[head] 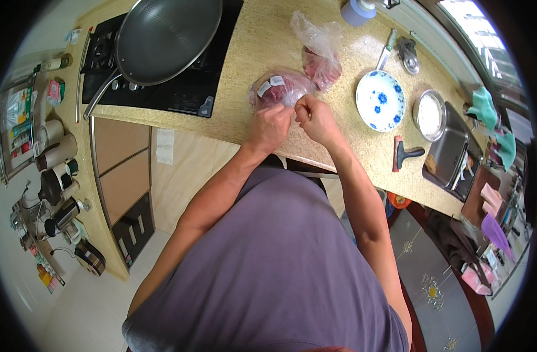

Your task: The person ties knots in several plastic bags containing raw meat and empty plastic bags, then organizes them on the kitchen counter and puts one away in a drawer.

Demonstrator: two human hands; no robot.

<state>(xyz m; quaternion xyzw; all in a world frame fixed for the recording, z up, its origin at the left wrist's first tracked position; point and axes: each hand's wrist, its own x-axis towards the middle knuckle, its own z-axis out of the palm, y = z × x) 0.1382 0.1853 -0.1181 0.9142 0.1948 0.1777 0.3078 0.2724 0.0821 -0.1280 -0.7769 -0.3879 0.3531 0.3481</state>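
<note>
A clear plastic bag of raw red meat (pixel 272 91) lies on the speckled countertop, with two white labels stuck to it. At its near edge my left hand (pixel 270 127) has its fingers closed on the gathered plastic. My right hand (pixel 316 118) pinches the same bag's plastic close beside it; the exact grip of the fingertips is partly hidden. Just behind, a second plastic bag with red meat (pixel 322 66) touches or nearly touches the first, its loose top spread away from me.
A wok (pixel 169 39) rests on the black gas hob (pixel 147 99) at left. To the right are a blue-flowered white bowl (pixel 379 115), a knife (pixel 387 50), a metal bowl with white contents (pixel 430 115), a squeegee (pixel 407 153) and a sink (pixel 444 152).
</note>
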